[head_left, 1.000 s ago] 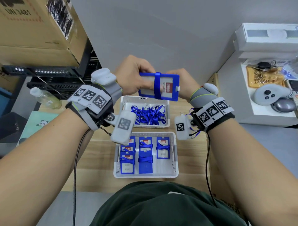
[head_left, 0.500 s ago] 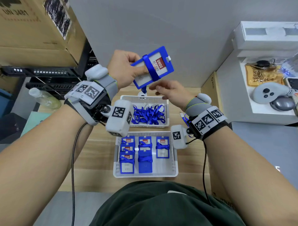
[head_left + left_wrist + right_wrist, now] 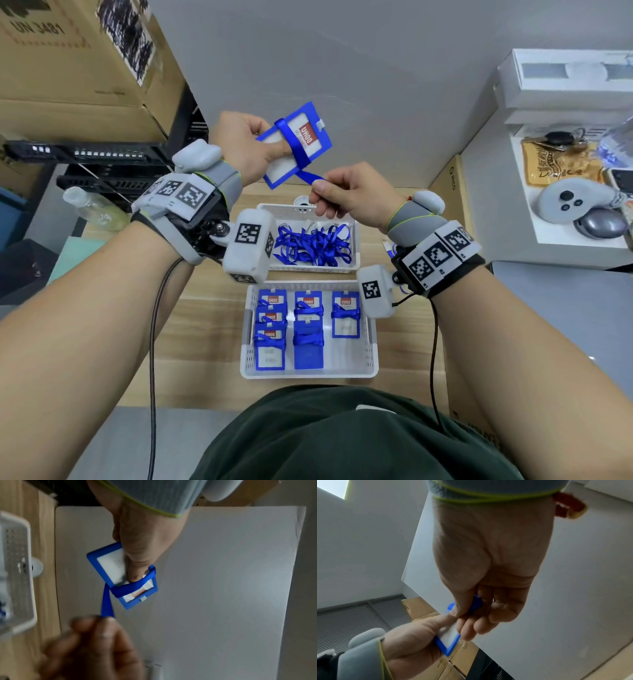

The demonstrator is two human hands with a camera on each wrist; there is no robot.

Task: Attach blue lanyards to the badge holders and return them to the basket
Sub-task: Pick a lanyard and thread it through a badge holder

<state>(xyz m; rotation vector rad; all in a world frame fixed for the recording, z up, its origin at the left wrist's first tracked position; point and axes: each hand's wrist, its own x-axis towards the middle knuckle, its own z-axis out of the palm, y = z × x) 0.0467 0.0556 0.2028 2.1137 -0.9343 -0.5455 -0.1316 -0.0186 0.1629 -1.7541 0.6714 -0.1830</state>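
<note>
Blue lanyard (image 3: 297,147) round one badge holder (image 3: 313,132), two baskets (image 3: 371,346).

Blue-framed badge holder (image 3: 295,144) with white card and red label, crossed by a blue lanyard (image 3: 297,150). White perforated basket (image 3: 371,346) at 6 o'clock, filled with blue holders bearing red-and-white labels. White basket (image 3: 356,246) just beyond, heaped with blue straps. Pale wood-grain counter (image 3: 212,329). Black-and-white checker tags on grey wrist bands. Brown cardboard boxes (image 3: 75,61) at 10 o'clock. Grey wall. Dark green shirt (image 3: 342,438) at 6 o'clock.
</note>
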